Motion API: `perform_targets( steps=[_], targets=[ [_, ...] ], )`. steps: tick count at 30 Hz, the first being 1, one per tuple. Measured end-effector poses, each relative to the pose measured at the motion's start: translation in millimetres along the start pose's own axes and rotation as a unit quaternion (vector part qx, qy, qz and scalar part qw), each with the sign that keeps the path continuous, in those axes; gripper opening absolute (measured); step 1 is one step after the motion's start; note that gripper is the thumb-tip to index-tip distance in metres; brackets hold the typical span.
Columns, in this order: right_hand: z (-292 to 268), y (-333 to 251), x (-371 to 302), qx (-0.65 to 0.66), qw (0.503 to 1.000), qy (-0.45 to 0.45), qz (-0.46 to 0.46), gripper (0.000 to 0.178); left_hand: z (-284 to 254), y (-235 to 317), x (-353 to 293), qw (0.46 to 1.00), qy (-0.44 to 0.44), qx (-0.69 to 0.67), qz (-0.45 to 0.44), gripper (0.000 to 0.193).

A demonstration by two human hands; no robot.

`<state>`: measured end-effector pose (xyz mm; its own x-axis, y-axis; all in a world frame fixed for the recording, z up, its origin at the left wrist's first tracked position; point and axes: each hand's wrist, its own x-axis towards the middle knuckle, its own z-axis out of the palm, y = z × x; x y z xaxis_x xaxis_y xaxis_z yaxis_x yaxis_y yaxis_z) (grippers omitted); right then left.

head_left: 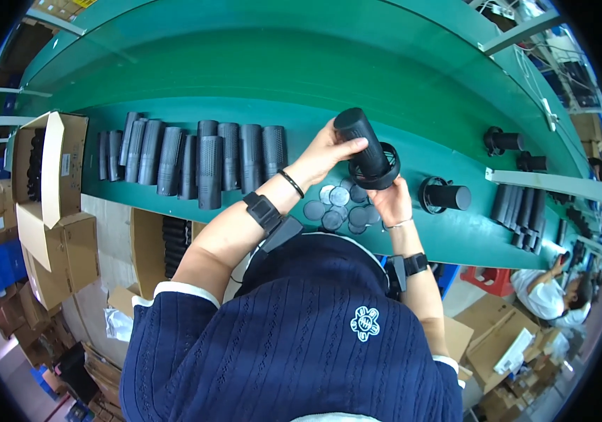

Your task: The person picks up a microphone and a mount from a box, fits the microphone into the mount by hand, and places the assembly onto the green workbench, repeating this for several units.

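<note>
A matte black cylinder (362,137) is gripped by the left hand (330,151), nearer its upper end; its long axis is slanted toward the right hand (392,202), by which a slotted round collar (375,182) is held around the lower end; flat discs (339,197) are scattered left of that hand, textured tubes (209,172) left of the other.

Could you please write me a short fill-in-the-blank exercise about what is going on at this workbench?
1. The person's left hand grips a tube whose colour is ____.
2. The hand on the slotted ring is the person's ____ one.
3. Round discs lie loose on a worktable coloured ____.
4. In the picture, the longest row of tubes lies to the ____ of the discs.

Missing words: black; right; green; left.
</note>
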<state>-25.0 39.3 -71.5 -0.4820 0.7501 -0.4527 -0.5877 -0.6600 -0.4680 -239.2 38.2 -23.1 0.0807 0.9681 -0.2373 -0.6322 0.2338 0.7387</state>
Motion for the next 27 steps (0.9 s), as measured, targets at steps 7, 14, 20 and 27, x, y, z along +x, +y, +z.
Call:
perform_targets(
  steps=[7,14,20,27],
  targets=[
    [-9.0,-2.3,-29.0,-0.239,0.965,0.105,-0.020,0.039,2.3,-9.6,58.7,0.991,0.018,0.111,0.073,0.057],
    [-45.9,-18.3,-81.7,-0.401,0.897,0.163,-0.087,0.023,-22.5,-34.8,156.1,0.946,0.063,0.262,0.181,0.060],
    [-59.1,-25.5,-103.1,-0.410,0.879,0.202,-0.135,0.021,-12.2,-50.7,197.0,0.886,0.101,0.381,0.243,0.064],
    [-91.2,-18.1,-91.6,-0.468,0.845,0.232,-0.116,0.026,-34.4,-51.4,193.9,0.862,0.108,0.444,0.221,0.085]
  ],
)
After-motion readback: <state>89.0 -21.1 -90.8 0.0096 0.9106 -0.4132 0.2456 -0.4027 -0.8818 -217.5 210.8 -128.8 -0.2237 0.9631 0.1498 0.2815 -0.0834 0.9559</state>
